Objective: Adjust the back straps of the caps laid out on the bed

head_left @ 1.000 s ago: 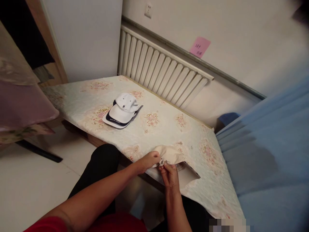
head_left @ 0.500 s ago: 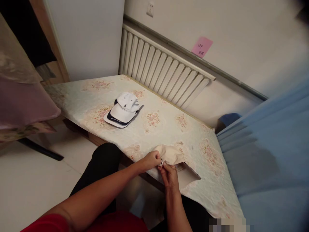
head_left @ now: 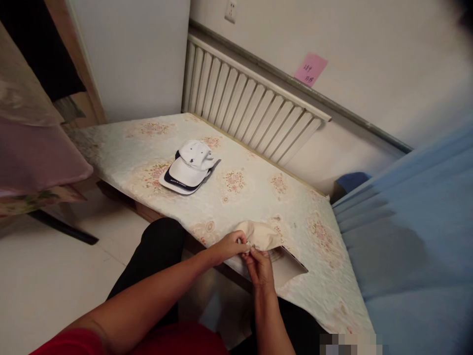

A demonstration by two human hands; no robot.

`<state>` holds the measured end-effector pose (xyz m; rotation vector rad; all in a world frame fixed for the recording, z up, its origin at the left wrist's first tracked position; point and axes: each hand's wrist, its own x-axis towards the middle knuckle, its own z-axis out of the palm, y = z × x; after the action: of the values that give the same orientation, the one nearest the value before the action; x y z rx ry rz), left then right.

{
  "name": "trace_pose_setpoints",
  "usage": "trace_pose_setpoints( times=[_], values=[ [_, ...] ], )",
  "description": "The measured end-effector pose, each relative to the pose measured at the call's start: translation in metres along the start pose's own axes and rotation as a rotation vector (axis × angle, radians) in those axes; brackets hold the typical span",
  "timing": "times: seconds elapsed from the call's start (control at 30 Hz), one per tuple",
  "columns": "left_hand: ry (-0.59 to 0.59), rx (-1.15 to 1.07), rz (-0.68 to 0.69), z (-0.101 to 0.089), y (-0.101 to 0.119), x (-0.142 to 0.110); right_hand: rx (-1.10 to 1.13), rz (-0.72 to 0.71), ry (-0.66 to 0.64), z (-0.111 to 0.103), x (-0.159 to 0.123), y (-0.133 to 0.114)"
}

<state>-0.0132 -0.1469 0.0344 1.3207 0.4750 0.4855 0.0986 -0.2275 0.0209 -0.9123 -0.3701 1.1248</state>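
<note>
A beige cap (head_left: 269, 241) lies at the near edge of the flower-patterned table (head_left: 236, 197), its brim (head_left: 290, 266) pointing right. My left hand (head_left: 231, 245) and my right hand (head_left: 260, 266) meet at the cap's back, both with fingers pinched on its rear strap. The strap itself is mostly hidden under my fingers. Farther back on the table rests a white cap with a navy brim edge (head_left: 188, 167), apart from both hands.
A white radiator (head_left: 254, 103) runs along the wall behind the table, with a pink note (head_left: 311, 69) above it. Blue fabric (head_left: 414, 236) fills the right side. Pink and patterned cloth (head_left: 33, 153) hangs at the left. My dark-trousered knee (head_left: 158, 246) is under the table's edge.
My fingers shifted slightly on the beige cap's strap; a small metal buckle seen between them earlier is now covered. The view moved a little. The white cap has not moved.
</note>
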Motion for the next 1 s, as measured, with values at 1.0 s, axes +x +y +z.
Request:
trace_pose_setpoints(
  times=[1.0],
  values=[
    [0.046, 0.227, -0.188, -0.008, 0.007, 0.007, -0.027, 0.009, 0.025, 0.004, -0.004, 0.005]
  ],
)
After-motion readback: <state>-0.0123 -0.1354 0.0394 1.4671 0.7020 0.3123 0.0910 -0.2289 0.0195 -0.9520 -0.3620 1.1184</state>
